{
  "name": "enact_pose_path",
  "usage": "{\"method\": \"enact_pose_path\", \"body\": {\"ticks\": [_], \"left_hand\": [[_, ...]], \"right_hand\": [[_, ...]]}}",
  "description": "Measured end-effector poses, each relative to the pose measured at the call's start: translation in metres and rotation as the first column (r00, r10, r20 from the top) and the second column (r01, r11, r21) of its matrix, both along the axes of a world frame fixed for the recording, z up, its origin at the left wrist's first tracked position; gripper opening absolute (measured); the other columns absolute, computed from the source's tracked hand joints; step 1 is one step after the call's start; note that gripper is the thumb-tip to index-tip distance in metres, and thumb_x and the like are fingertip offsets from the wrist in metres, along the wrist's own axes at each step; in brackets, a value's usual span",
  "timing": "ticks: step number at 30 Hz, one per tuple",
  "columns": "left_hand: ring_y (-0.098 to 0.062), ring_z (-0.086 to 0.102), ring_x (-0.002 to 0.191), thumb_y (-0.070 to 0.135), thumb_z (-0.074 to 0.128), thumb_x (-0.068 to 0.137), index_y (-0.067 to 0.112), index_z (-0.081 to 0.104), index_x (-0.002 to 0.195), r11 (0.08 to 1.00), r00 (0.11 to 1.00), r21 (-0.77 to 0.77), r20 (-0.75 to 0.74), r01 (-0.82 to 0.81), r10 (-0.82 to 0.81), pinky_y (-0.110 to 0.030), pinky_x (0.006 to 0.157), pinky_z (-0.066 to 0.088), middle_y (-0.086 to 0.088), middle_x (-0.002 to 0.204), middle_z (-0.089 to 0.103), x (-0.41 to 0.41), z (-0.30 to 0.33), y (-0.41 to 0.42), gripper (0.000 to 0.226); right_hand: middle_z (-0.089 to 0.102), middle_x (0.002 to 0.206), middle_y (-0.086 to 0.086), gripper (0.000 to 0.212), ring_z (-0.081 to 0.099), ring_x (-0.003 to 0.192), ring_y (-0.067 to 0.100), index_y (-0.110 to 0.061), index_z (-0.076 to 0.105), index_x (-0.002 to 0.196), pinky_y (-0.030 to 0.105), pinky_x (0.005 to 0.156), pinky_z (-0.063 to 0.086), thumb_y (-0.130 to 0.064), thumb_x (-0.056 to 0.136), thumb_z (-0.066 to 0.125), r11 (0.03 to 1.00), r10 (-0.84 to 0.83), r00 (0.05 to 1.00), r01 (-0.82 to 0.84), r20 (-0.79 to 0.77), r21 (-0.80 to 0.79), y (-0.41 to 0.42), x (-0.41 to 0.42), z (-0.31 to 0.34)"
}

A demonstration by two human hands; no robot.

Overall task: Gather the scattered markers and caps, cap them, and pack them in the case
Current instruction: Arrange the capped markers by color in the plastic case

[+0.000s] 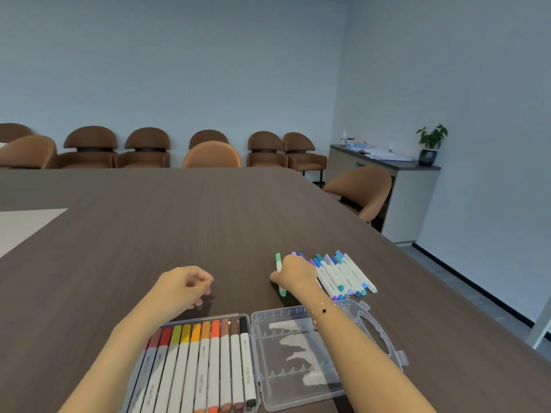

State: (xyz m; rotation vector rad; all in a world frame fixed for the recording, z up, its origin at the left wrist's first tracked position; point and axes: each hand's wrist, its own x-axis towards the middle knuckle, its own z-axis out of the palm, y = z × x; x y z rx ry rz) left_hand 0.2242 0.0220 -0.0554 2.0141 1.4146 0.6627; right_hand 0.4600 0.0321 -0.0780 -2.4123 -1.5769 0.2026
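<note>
Case (369, 329) of clear plastic lies opened flat at the near edge of the table (149, 222), both halves facing up. Left half holds a row of capped markers (208, 362) lying side by side, caps running pink, red, yellow-green, yellow, orange, brown to black at the right end; white barrels printed "marker". Right half shows bare ribbed slots, with the right forearm crossing above it. Right hand (296, 272) sits on the table just beyond the case, toward the right edge; its grip is closed on a green marker (279, 271), fingers curled round the middle of the barrel, green caps showing past the hand at both the far and near ends. Just right of that hand, a loose cluster of blue and purple markers (343, 274) lies on the table, roughly parallel, angled toward the right edge, capped at the visible ends. The hand's fingertips reach the cluster's left side; whether they touch it cannot be told. Bracelet (323, 310) with a dark clover charm on the right wrist. Left hand (185, 286) rests on the table just beyond the left half of the case, fingers loosely curled, grip holding nothing visible.
</note>
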Motion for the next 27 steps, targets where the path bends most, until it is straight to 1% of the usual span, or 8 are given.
{"method": "enact_pose_path", "body": {"ticks": [3,6,9,14,17,19,22,27], "left_hand": [[-0.011,0.066,0.075,0.015,0.057,0.093,0.016,0.064,0.109,0.998,0.986,-0.035,0.154,-0.053,0.058,-0.016,0.063,0.051,0.001,0.087,0.068,0.006,-0.003,0.0,0.018],[-0.012,0.069,0.081,0.022,0.061,0.091,0.018,0.061,0.117,0.993,0.932,-0.112,0.356,-0.034,0.072,-0.02,0.069,0.054,-0.001,0.091,0.07,0.017,-0.002,-0.004,0.026],[-0.015,0.07,0.085,0.026,0.064,0.088,0.021,0.06,0.114,0.964,0.845,-0.261,0.526,0.054,0.095,-0.02,0.068,0.057,-0.007,0.095,0.071,0.035,0.001,-0.014,0.027],[-0.014,0.068,0.092,0.021,0.067,0.086,0.017,0.07,0.105,0.94,0.854,-0.326,0.512,0.097,0.089,-0.017,0.066,0.056,-0.005,0.095,0.073,0.052,-0.005,-0.026,0.019],[-0.015,0.069,0.095,0.021,0.071,0.083,0.016,0.071,0.103,0.916,0.853,-0.37,0.518,0.154,0.066,-0.021,0.077,0.057,-0.004,0.095,0.075,0.052,-0.004,-0.029,0.02],[-0.015,0.071,0.087,0.022,0.075,0.079,0.013,0.07,0.098,0.908,0.867,-0.389,0.494,0.155,0.063,-0.022,0.075,0.058,-0.007,0.091,0.075,0.056,-0.004,-0.033,0.022],[-0.011,0.07,0.069,0.029,0.081,0.072,0.013,0.073,0.087,0.958,0.946,-0.266,0.324,0.11,-0.018,-0.021,0.069,0.057,-0.005,0.078,0.075,0.066,-0.008,-0.042,0.023],[-0.008,0.067,0.057,0.034,0.082,0.07,0.014,0.071,0.079,0.994,0.982,-0.086,0.182,0.073,-0.056,-0.013,0.055,0.05,-0.004,0.071,0.072,0.077,-0.019,-0.051,0.025]], "right_hand": [[0.047,0.065,0.0,0.026,0.049,0.057,0.009,-0.009,0.057,0.08,0.016,0.051,0.034,-0.033,0.09,0.054,0.996,0.091,0.958,-0.082,-0.271,0.043,-0.013,-0.003,0.008],[0.047,0.06,-0.001,0.032,0.036,0.047,0.007,-0.011,0.067,0.076,0.018,0.047,0.031,-0.036,0.091,0.054,0.953,0.278,0.799,-0.3,-0.534,0.048,-0.05,-0.015,0.027],[0.043,0.058,-0.004,0.034,0.033,0.048,0.007,-0.023,0.061,0.063,0.02,0.051,0.031,-0.041,0.091,0.054,0.897,0.353,0.715,-0.441,-0.603,0.002,-0.086,-0.027,0.038],[0.049,0.048,-0.012,0.033,0.032,0.045,0.005,-0.025,0.058,0.063,0.017,0.049,0.03,-0.04,0.092,0.054,0.879,0.333,0.613,-0.478,-0.717,-0.001,-0.111,-0.024,0.038],[0.063,0.065,-0.011,0.034,0.038,0.045,0.002,-0.025,0.066,0.075,0.015,0.048,0.033,-0.048,0.093,0.049,0.88,0.331,0.612,-0.476,-0.718,0.0,-0.112,-0.01,0.038],[0.067,0.069,-0.01,0.037,0.05,0.056,-0.002,-0.023,0.068,0.084,0.017,0.058,0.04,-0.049,0.095,0.044,0.935,0.292,0.704,-0.353,-0.648,0.038,-0.105,0.01,0.036],[0.06,0.067,0.008,0.033,0.048,0.059,0.008,-0.005,0.064,0.078,0.021,0.064,0.042,-0.027,0.096,0.046,0.986,0.066,0.882,0.015,-0.467,0.168,-0.079,0.062,0.025],[0.049,0.067,0.004,0.014,0.051,0.06,0.014,-0.008,0.064,0.088,0.025,0.065,0.051,-0.016,0.093,0.053,0.948,-0.21,0.932,0.269,-0.296,0.172,-0.055,0.125,0.008]]}}
